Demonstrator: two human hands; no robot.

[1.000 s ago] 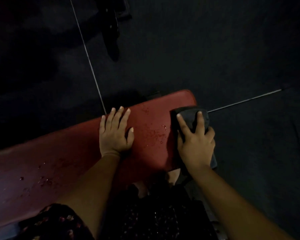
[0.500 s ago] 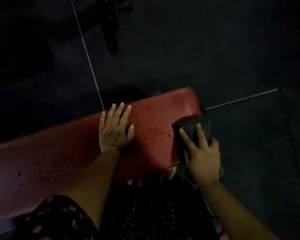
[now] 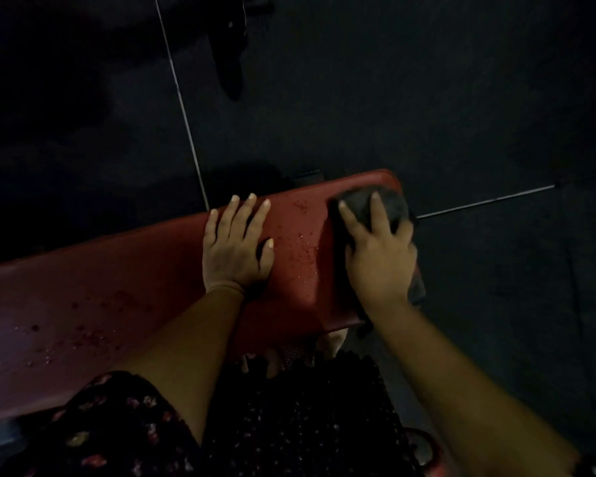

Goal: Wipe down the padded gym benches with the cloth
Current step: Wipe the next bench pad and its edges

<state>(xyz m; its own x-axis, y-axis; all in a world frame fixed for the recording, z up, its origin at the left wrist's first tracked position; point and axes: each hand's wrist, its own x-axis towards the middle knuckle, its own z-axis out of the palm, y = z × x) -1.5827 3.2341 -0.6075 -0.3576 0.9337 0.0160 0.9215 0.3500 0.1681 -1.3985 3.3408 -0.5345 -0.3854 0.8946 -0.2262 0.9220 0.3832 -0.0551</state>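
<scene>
A red padded bench (image 3: 135, 280) runs from the lower left to the middle right, with water droplets scattered on its top. A dark grey cloth (image 3: 391, 206) lies over the bench's right end. My right hand (image 3: 379, 256) presses down on the cloth with fingers spread and fairly straight. My left hand (image 3: 236, 247) rests flat on the bench top, fingers straight, a short way left of the cloth. A patch of droplets (image 3: 301, 249) lies between the two hands.
Dark rubber floor mats (image 3: 427, 98) surround the bench, with pale seam lines (image 3: 183, 108) crossing them. A black piece of equipment (image 3: 233, 56) stands at the top. My dark patterned clothing (image 3: 289, 425) fills the bottom of the view.
My right hand has slid the cloth along the bench's right end, first toward me, then back up toward the far corner. My left hand has stayed flat in place.
</scene>
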